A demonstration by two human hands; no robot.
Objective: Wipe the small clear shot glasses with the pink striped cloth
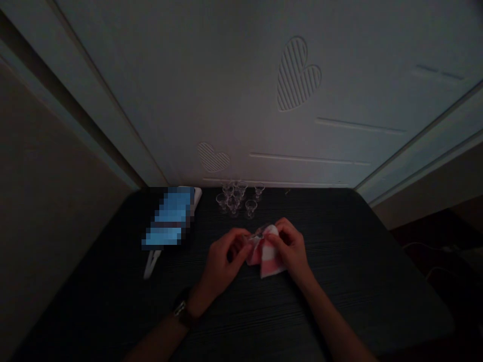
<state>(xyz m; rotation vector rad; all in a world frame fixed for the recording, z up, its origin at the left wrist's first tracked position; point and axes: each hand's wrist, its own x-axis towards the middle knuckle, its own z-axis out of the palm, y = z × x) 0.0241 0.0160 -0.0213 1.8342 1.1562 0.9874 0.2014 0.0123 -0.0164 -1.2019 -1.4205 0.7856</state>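
My left hand is closed, its fingers pinching the side of a small clear glass, most of which is hidden by fingers and fabric. A pink and white cloth is bunched against that glass and hangs down below it. My right hand grips the cloth between thumb and fingers at the glass's right side. Both hands are close together above the dark table. Behind them stands a cluster of small footed clear glasses, with one single glass nearer and another glass toward the wall.
On the left, a device with a blurred blue screen leans on a white stand. The dark wood-grained table meets a pale panel with heart reliefs at the back. Cables lie beyond the right edge. Lighting is dim.
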